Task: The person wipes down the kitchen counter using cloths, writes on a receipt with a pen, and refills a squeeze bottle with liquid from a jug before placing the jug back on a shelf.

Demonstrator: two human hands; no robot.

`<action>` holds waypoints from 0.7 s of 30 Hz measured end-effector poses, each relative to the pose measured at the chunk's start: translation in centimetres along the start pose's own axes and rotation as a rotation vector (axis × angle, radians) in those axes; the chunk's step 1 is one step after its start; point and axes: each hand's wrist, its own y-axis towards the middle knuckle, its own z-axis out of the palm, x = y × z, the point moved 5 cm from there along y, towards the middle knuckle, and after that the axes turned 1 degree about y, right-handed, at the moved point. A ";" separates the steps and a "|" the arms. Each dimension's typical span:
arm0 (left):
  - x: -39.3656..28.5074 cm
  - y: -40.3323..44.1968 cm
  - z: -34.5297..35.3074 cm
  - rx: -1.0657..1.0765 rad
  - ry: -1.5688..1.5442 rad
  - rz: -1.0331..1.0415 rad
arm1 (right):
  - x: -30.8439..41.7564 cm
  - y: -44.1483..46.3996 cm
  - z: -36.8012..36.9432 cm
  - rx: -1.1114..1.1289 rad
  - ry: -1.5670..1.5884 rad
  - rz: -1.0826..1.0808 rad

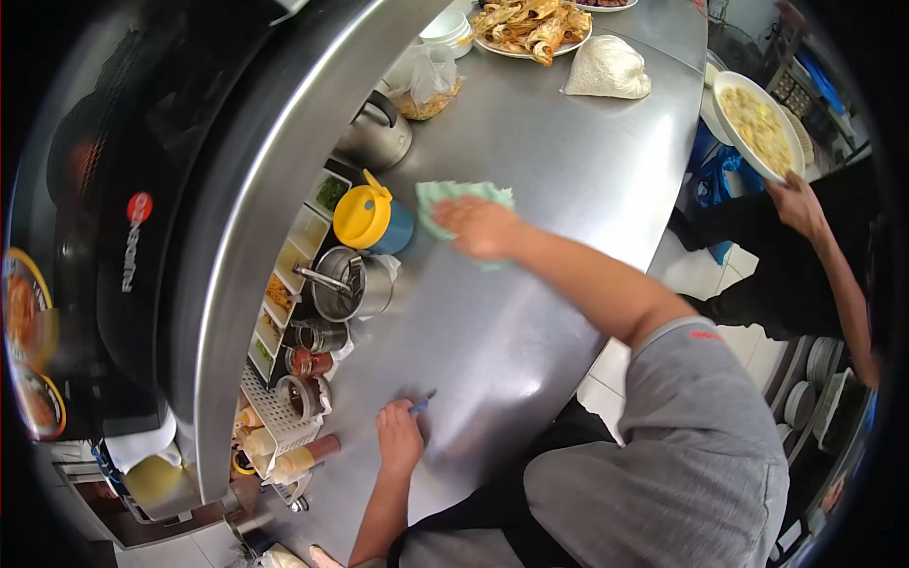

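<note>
A pale green cloth (435,202) lies on the steel counter, and my right hand (483,228) presses down on it with the arm stretched out. Nearer my body, my left hand (401,435) rests on the counter with its fingers closed round a slim blue pen (419,406). The pen's dark tip points away from the hand. Left of the cloth stands a blue jug with a yellow lid (362,216). Beside the jug is a metal pot (371,287) with utensil handles in it.
Small ingredient trays (292,261), jars (310,363) and a sauce bottle (305,457) line the counter's left side. A steel kettle (375,137), a filled bag (609,69) and a plate of fried food (538,28) stand farther back. At right, another person's hand (798,204) holds an oval dish (755,128).
</note>
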 end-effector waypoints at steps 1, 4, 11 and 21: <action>-0.1 -1.1 -0.5 -0.002 0.001 0.002 | -2.0 -1.9 -1.0 0.035 0.041 0.077; -0.1 -6.3 -1.7 -0.018 -0.108 -0.108 | -11.8 -7.9 -6.2 -0.234 -0.121 0.492; 1.7 -20.1 -4.5 -0.101 -0.222 -0.455 | -12.6 -8.7 -4.3 -0.400 -0.240 0.856; 3.6 -31.6 -6.1 -0.216 -0.297 -0.491 | 29.3 -3.6 10.7 -0.082 0.001 0.177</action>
